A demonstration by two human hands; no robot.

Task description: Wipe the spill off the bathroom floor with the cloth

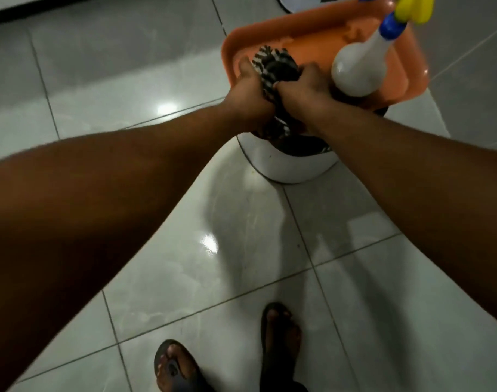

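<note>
Main risk, imo: wringing the cloth point(272, 77) this hard over the white bucket point(289, 162) could jolt the orange basin point(320, 26) perched on top w/ its spray bottle point(360, 69) — or drip onto the glossy floor point(213, 267) near the sandalled feet. Left hand point(250, 94) & right hand point(301, 91) are both fisted tight round the striped cloth, twisted between them above the bucket.

Dim indoor light from overhead leaves two bright glare spots on the glossy floor point(168, 108) tiles. Soft double shadows of the arms fan toward the floor's near edge. Forearms look dark and underexposed. Wide-angle bending stretches the edges; slight overall blur.
</note>
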